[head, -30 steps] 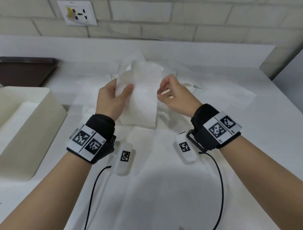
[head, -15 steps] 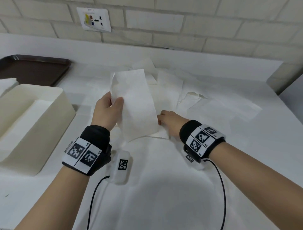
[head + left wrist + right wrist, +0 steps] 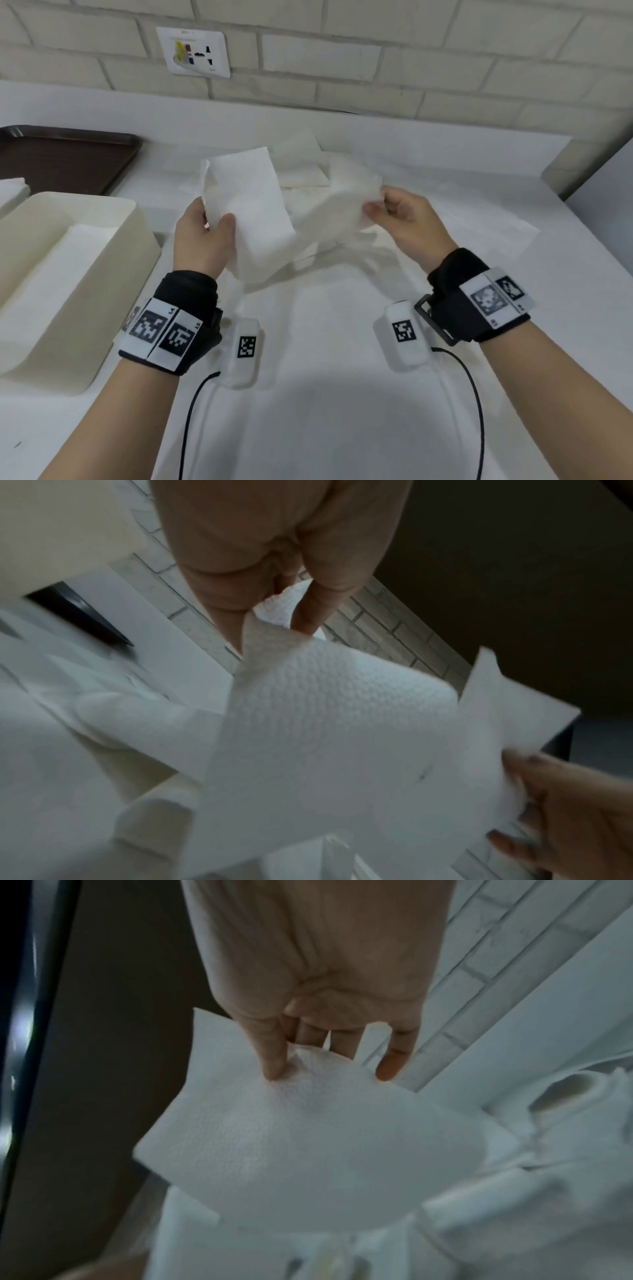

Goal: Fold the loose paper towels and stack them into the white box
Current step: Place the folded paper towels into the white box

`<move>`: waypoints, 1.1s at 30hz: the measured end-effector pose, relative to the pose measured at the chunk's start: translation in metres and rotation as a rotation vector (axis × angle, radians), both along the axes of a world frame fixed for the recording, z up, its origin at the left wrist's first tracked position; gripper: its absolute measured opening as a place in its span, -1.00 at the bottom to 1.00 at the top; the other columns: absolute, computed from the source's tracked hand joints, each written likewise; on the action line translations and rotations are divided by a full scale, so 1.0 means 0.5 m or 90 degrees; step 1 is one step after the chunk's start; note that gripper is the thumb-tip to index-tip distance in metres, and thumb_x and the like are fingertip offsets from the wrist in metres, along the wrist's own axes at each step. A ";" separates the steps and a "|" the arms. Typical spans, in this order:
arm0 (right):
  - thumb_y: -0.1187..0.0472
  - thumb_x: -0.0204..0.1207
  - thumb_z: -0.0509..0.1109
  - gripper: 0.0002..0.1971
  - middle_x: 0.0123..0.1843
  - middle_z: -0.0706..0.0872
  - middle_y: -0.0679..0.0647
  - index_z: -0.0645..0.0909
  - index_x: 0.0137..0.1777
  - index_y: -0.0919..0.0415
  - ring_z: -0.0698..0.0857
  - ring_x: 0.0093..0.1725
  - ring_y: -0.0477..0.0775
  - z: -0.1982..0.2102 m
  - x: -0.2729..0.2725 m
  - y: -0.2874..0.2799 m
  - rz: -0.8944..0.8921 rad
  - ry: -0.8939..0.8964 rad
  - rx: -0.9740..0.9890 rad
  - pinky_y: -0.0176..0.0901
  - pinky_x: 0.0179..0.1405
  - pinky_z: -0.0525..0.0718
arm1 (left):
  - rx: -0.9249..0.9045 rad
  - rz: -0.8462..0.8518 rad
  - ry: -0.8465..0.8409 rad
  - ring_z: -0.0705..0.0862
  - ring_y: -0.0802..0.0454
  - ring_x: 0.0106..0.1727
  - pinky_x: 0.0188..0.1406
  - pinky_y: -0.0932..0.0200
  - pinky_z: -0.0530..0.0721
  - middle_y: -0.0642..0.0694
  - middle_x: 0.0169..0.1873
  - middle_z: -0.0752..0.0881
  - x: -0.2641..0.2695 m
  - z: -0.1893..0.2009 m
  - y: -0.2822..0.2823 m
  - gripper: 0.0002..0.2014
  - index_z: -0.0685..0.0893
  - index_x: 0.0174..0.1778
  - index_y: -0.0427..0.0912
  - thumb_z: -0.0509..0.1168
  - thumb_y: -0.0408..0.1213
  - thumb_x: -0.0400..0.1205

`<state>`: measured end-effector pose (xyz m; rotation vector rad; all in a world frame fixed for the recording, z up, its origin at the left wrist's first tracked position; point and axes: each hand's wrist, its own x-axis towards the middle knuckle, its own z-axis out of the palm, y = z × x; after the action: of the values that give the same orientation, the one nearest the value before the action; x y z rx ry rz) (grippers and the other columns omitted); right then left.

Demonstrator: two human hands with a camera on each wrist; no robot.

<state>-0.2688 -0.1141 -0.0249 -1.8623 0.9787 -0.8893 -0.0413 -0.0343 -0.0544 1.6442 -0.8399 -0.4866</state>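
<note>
One white paper towel point(image 3: 253, 209) hangs in a sagging loop between my two hands above the table. My left hand point(image 3: 215, 216) grips its left end, thumb in front and fingers behind. My right hand point(image 3: 373, 205) pinches the other end point(image 3: 342, 202) between thumb and fingers. In the left wrist view the towel point(image 3: 325, 723) runs from my left hand point(image 3: 274, 610) to my right hand point(image 3: 565, 804). In the right wrist view my right hand point(image 3: 301, 1058) nips the towel point(image 3: 308, 1150). The white box point(image 3: 113, 260) stands at the left with folded towels point(image 3: 65, 263) inside.
Several loose towels point(image 3: 301, 161) lie spread on the white table behind and under my hands, one flat at the right point(image 3: 486, 233). A dark brown tray point(image 3: 68, 157) sits behind the box. A brick wall with a socket point(image 3: 193, 51) closes the back.
My right hand dropped to the towel's lower end, took hold of it and lifted it up and to the right. The towel, hanging straight before, now loops between both hands.
</note>
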 end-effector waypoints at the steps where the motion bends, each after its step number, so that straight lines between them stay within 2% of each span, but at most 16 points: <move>1: 0.35 0.61 0.26 -0.85 0.01 0.70 0.44 0.62 -0.02 0.43 0.69 -0.05 0.16 0.012 0.005 0.004 -0.008 -0.049 0.012 0.00 0.11 0.61 | 0.001 0.003 -0.010 0.61 -0.09 -0.03 -0.09 0.11 0.54 -0.09 -0.05 0.65 0.001 0.000 0.000 -0.74 0.59 0.16 -0.27 0.17 -0.41 0.58; 4: 0.37 0.64 0.20 -0.83 -0.04 0.71 0.28 0.61 0.00 0.18 0.62 -0.03 0.04 0.052 0.027 0.022 -0.007 -0.150 0.028 -0.16 0.05 0.61 | -0.001 0.001 -0.008 0.58 -0.05 -0.05 -0.27 0.27 0.50 -0.09 -0.05 0.62 -0.002 0.002 -0.003 -0.74 0.57 0.18 -0.28 0.13 -0.42 0.60; 6: 0.33 0.65 0.19 -0.84 0.00 0.71 0.18 0.58 0.03 0.11 0.63 0.02 0.02 0.068 0.044 0.030 0.016 -0.189 0.034 -0.12 0.14 0.61 | -0.007 -0.009 0.016 0.58 -0.06 -0.06 -0.29 0.31 0.52 -0.10 -0.08 0.61 -0.002 0.003 -0.002 -0.76 0.57 0.14 -0.29 0.11 -0.41 0.61; 9: 0.32 0.66 0.17 -0.88 -0.02 0.66 0.00 0.52 0.01 0.13 0.63 -0.01 -0.09 0.070 0.077 0.035 0.017 -0.195 0.055 -0.26 0.11 0.59 | -0.018 -0.070 0.079 0.60 -0.14 -0.13 -0.14 0.02 0.57 -0.21 -0.17 0.61 -0.006 0.005 0.002 -0.82 0.60 -0.05 -0.30 0.13 -0.33 0.58; 11: 0.29 0.67 0.15 -0.90 -0.02 0.66 0.13 0.48 -0.05 0.15 0.58 -0.01 -0.01 0.061 0.100 0.037 -0.006 -0.179 0.082 -0.16 0.11 0.57 | -0.023 -0.096 0.115 0.60 -0.08 -0.19 -0.18 0.05 0.55 -0.19 -0.21 0.63 -0.012 0.012 0.006 -0.84 0.60 -0.17 -0.19 0.13 -0.35 0.64; 13: 0.24 0.68 0.14 -0.91 0.12 0.65 0.36 0.46 0.00 0.20 0.57 0.00 0.06 0.048 0.120 0.038 -0.034 -0.147 0.122 0.01 0.20 0.57 | -0.037 -0.114 0.140 0.62 0.02 -0.27 -0.30 0.19 0.56 -0.09 -0.26 0.67 -0.017 0.017 0.008 -0.78 0.62 -0.21 -0.11 0.13 -0.37 0.67; 14: 0.21 0.68 0.13 -0.90 0.20 0.62 0.38 0.45 0.05 0.20 0.58 0.02 0.08 0.042 0.129 0.038 -0.049 -0.122 0.140 0.06 0.26 0.56 | -0.045 -0.123 0.149 0.62 0.06 -0.32 -0.36 0.24 0.54 -0.05 -0.31 0.67 -0.021 0.022 0.009 -0.78 0.63 -0.22 -0.11 0.13 -0.36 0.68; 16: 0.18 0.68 0.11 -0.87 0.17 0.64 0.24 0.45 0.09 0.18 0.61 0.10 0.10 0.029 0.144 0.037 -0.068 -0.084 0.169 0.03 0.27 0.55 | -0.052 -0.129 0.165 0.56 0.16 -0.46 -0.51 0.35 0.48 0.03 -0.45 0.62 -0.027 0.028 0.010 -0.76 0.59 -0.28 -0.17 0.13 -0.32 0.69; 18: 0.18 0.69 0.09 -0.89 0.05 0.58 0.09 0.42 0.06 0.16 0.57 0.07 0.04 0.021 0.157 0.037 -0.067 -0.071 0.194 -0.09 0.18 0.52 | -0.047 -0.138 0.180 0.46 0.21 -0.56 -0.60 0.39 0.40 0.08 -0.53 0.54 -0.031 0.028 0.006 -0.76 0.57 -0.27 -0.20 0.13 -0.27 0.70; 22: 0.15 0.71 0.04 -0.90 -0.10 0.48 -0.10 0.32 0.11 0.14 0.48 -0.09 -0.13 0.006 0.168 0.033 -0.054 -0.057 0.229 -0.27 -0.06 0.45 | -0.034 -0.162 0.212 0.30 0.15 -0.54 -0.61 0.35 0.24 -0.09 -0.43 0.41 -0.037 0.028 -0.003 -0.80 0.57 -0.13 -0.14 0.09 -0.20 0.71; 24: 0.15 0.71 0.02 -0.93 -0.21 0.39 -0.12 0.27 0.03 0.11 0.41 -0.22 -0.18 0.002 0.168 0.031 -0.051 -0.041 0.221 -0.31 -0.22 0.38 | -0.028 -0.163 0.211 0.29 0.19 -0.59 -0.64 0.38 0.24 -0.02 -0.53 0.41 -0.040 0.027 -0.006 -0.75 0.53 -0.26 -0.20 0.07 -0.25 0.70; 26: 0.15 0.72 0.01 -0.94 -0.24 0.35 -0.11 0.24 0.03 0.10 0.38 -0.28 -0.19 -0.002 0.168 0.030 -0.050 -0.026 0.219 -0.36 -0.32 0.38 | -0.028 -0.156 0.207 0.42 0.18 -0.50 -0.48 0.36 0.38 0.05 -0.52 0.52 -0.046 0.029 -0.008 -0.70 0.50 -0.34 -0.25 0.05 -0.27 0.69; 28: 0.17 0.71 0.02 -0.93 -0.22 0.38 -0.10 0.22 0.11 0.13 0.41 -0.27 -0.19 -0.007 0.169 0.027 -0.057 -0.024 0.217 -0.53 -0.43 0.44 | -0.033 -0.142 0.207 0.47 0.05 -0.26 -0.24 0.18 0.41 -0.11 -0.30 0.56 -0.051 0.024 -0.013 -0.71 0.54 -0.23 -0.31 0.03 -0.25 0.68; 29: 0.19 0.71 0.03 -0.92 -0.21 0.39 -0.09 0.20 0.13 0.13 0.42 -0.27 -0.19 -0.009 0.170 0.026 -0.061 -0.026 0.216 -0.58 -0.47 0.43 | -0.030 -0.128 0.213 0.43 0.02 -0.24 -0.24 0.16 0.38 -0.14 -0.28 0.51 -0.052 0.022 -0.015 -0.72 0.52 -0.24 -0.30 0.03 -0.24 0.68; 31: 0.21 0.70 0.05 -0.89 -0.16 0.40 -0.08 0.18 0.14 0.13 0.43 -0.25 -0.17 -0.014 0.169 0.022 -0.068 -0.022 0.209 -0.48 -0.37 0.45 | -0.022 -0.105 0.225 0.38 0.05 -0.29 -0.29 0.16 0.34 -0.08 -0.36 0.45 -0.052 0.020 -0.019 -0.74 0.41 -0.32 -0.19 0.03 -0.23 0.68; 33: 0.26 0.68 0.08 -0.87 -0.13 0.39 -0.08 0.17 0.12 0.13 0.43 -0.24 -0.14 -0.019 0.167 0.019 -0.063 -0.027 0.204 -0.37 -0.30 0.41 | -0.023 -0.103 0.260 0.42 0.04 -0.30 -0.24 0.14 0.37 -0.05 -0.39 0.48 -0.053 0.020 -0.023 -0.72 0.40 -0.35 -0.17 0.03 -0.20 0.69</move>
<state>-0.1853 -0.1045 -0.0342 -1.5303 1.1234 -0.7755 -0.0676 -0.0457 -0.0442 1.3826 -0.6712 -0.8813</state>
